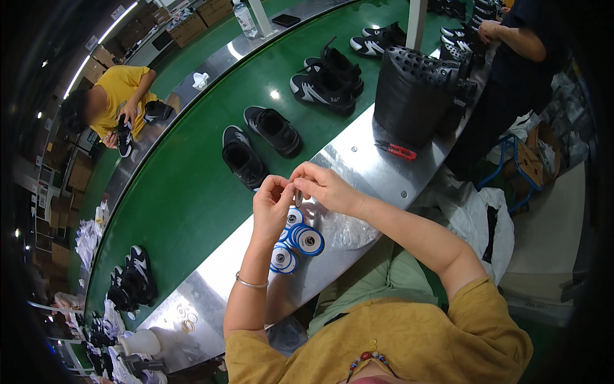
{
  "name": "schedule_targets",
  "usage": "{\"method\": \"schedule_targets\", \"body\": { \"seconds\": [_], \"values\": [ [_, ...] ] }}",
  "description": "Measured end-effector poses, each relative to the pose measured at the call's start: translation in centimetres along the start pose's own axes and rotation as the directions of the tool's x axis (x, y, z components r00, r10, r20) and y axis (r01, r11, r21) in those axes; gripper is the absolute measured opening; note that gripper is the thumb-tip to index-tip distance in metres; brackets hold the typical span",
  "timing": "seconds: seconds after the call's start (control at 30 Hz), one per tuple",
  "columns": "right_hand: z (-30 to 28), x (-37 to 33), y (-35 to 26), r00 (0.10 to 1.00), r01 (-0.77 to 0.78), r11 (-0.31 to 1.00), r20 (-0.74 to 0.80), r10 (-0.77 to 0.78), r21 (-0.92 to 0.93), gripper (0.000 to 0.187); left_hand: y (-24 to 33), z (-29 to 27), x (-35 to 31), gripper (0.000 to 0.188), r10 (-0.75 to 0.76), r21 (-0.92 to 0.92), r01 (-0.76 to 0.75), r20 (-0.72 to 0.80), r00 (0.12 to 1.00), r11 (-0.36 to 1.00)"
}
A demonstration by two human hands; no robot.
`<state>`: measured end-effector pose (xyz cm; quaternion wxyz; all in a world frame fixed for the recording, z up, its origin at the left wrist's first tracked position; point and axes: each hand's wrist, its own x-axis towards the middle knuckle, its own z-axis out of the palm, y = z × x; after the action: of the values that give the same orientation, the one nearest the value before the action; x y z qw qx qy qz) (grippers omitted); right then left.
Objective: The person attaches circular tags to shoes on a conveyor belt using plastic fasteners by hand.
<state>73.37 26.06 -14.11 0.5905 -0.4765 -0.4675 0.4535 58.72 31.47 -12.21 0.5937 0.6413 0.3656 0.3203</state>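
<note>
Above the metal ledge, my left hand [271, 206] and my right hand [325, 188] meet with fingertips pinched together. Between them is a small round disc [299, 198], pale with a dark middle, seen nearly edge-on. Both hands appear to grip it, though the fingers hide part of it. Just below lie several round white tags with blue rims and dark centres [310, 241], overlapping in loose stacks. A crumpled clear plastic bag [348, 227] rests to their right. Beyond my hands, a pair of black-and-white sneakers, one shoe [244, 158] and its mate [274, 131], stands on the green belt.
Red-handled snips [398, 150] lie beside a tall black perforated container [412, 96]. More sneakers [326, 80] stand farther along the green conveyor belt [185, 192]. One person [118, 96] handles a shoe across the belt; another [521, 51] works at the right. A white bottle [142, 342] is lower left.
</note>
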Motion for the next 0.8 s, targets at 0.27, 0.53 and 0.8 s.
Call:
{"method": "schedule_targets", "body": {
  "seconds": [0.27,0.53,0.8],
  "values": [
    [-2.0,1.3,0.1,0.994,-0.029,0.929,0.091,0.067,-0.369,0.012,0.3,-0.3,1.2,0.009,-0.027,0.072,0.026,0.016,1.000,0.997],
    [-5.2,6.3,1.6,0.977,0.100,0.704,-0.063,-0.202,-0.703,0.008,-2.1,-0.5,5.7,0.013,-0.040,0.114,0.053,-0.114,0.993,0.992],
    [-5.3,9.4,3.8,0.981,0.013,0.534,-0.093,-0.172,-0.846,0.010,-4.0,0.5,8.8,0.019,-0.133,-0.002,0.136,-0.251,0.959,0.991]
  ]
}}
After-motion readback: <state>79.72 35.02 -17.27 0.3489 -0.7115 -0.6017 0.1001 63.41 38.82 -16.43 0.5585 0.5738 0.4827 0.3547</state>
